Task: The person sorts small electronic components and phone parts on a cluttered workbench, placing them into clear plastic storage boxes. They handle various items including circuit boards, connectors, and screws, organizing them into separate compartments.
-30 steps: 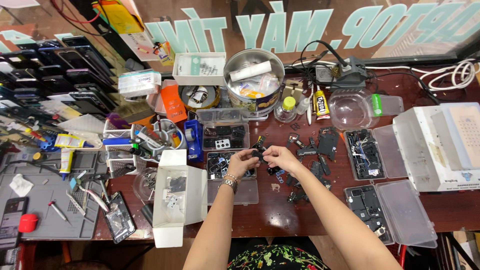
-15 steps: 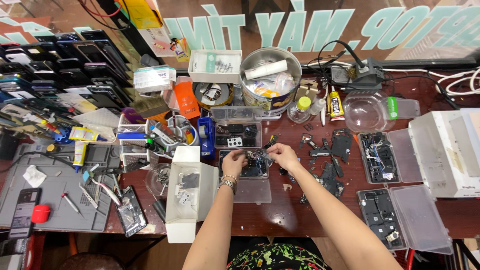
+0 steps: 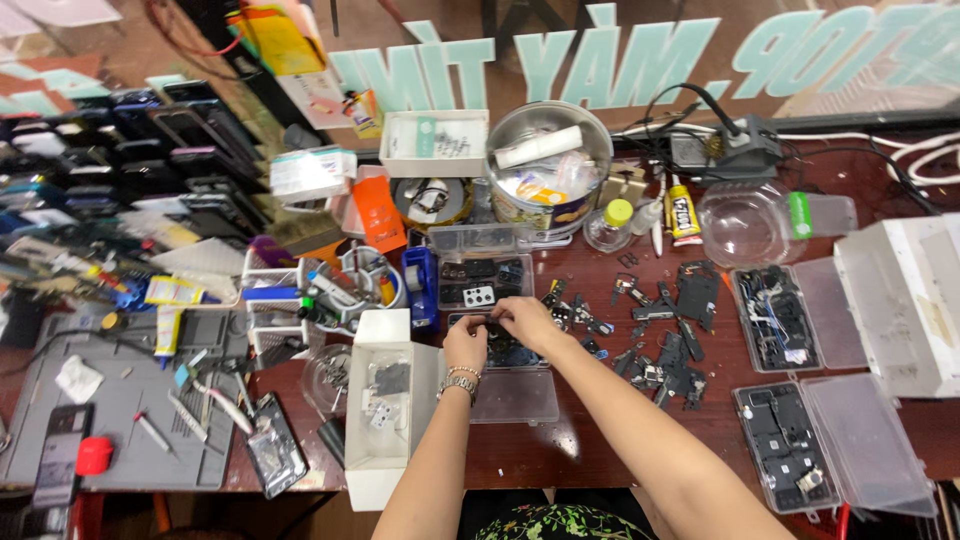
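A dark red-brown bench (image 3: 600, 450) fills the view, crowded nearly everywhere. At the far left a grey work mat (image 3: 120, 420) carries a small red cap, a dark phone, tweezers and screwdrivers, with rows of dark phones (image 3: 150, 160) stacked behind it. Next comes a white open box (image 3: 385, 400) holding small bagged parts.

At the centre, both hands meet over a clear plastic tray of small black parts (image 3: 505, 350). The left hand (image 3: 465, 345), a metal watch on its wrist, and the right hand (image 3: 525, 320) have fingertips pinched together at the tray's near edge; whatever they grip is too small to make out.

Behind them stands a round metal tin (image 3: 550, 165) stuffed with tubes and packets. To the right, loose black phone parts (image 3: 665, 330) lie scattered, then two more clear lidded trays (image 3: 790, 320), and a white box (image 3: 900, 300) at the edge. A glass pane with pale lettering backs the bench.
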